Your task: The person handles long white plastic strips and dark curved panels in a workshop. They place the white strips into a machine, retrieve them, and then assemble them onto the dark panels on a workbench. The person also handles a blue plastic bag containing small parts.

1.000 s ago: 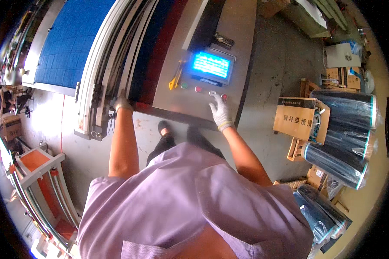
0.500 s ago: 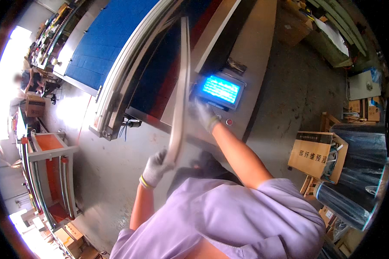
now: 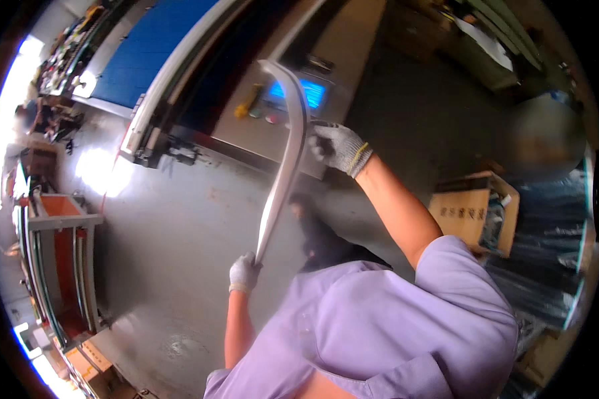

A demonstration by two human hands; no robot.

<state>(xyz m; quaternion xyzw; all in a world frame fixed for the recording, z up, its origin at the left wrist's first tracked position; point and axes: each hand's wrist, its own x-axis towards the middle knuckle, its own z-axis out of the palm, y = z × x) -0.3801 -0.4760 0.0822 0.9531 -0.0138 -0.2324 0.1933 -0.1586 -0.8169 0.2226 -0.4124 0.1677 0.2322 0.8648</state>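
Observation:
A long, curved, pale strip [image 3: 283, 171] slants across the middle, its upper end bending left in front of the control panel. My left hand [image 3: 245, 272], in a light knitted glove, is closed around its lower end. Beside the strip's upper half is my right hand [image 3: 339, 147], also gloved, fingers curled close against its right edge. Something thin and dark shows at the right fingertips; blur hides what it is. Behind the strip, the lit blue screen [image 3: 313, 93] is partly covered. A red button [image 3: 272, 119] sits below it on the machine's panel.
A large machine with a blue bed [image 3: 154, 50] and a pale rail [image 3: 173, 73] stands far left. An orange-and-grey rack [image 3: 63, 223] is at the left. An open cardboard box [image 3: 462, 213] and dark plastic-wrapped rolls [image 3: 549, 233] stand right. A person sits far left.
My right hand has left the control panel and come back to the strip. The strip has turned, its curved end now over the screen. The machine has shifted up in view.

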